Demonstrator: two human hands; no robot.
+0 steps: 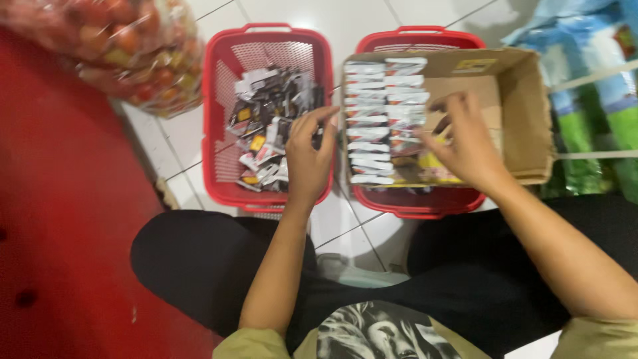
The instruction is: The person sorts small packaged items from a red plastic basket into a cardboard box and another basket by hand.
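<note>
Your knees, in black trousers, frame the bottom of the view, and you sit on the white tiled floor with both forearms reaching forward. Your left hand hovers over the inner edge of the left red basket, fingers curled together around what looks like a small dark packet; the blur keeps you from telling more than that. That basket holds a loose, jumbled heap of packets in black, white and yellow. Your right hand is inside the cardboard box, which rests on top of the right red basket. Its fingers are bent and pressing down on the packets there, pinching or steadying the end of a row.

Inside the box, two neat rows of packets fill the left part, standing edge to edge, while the right part shows bare cardboard. So roughly half the box is packed, and a good heap is left in the left basket. A clear bag of red and orange things sits at upper left beside a red surface, and green and blue bags lie at the right.
</note>
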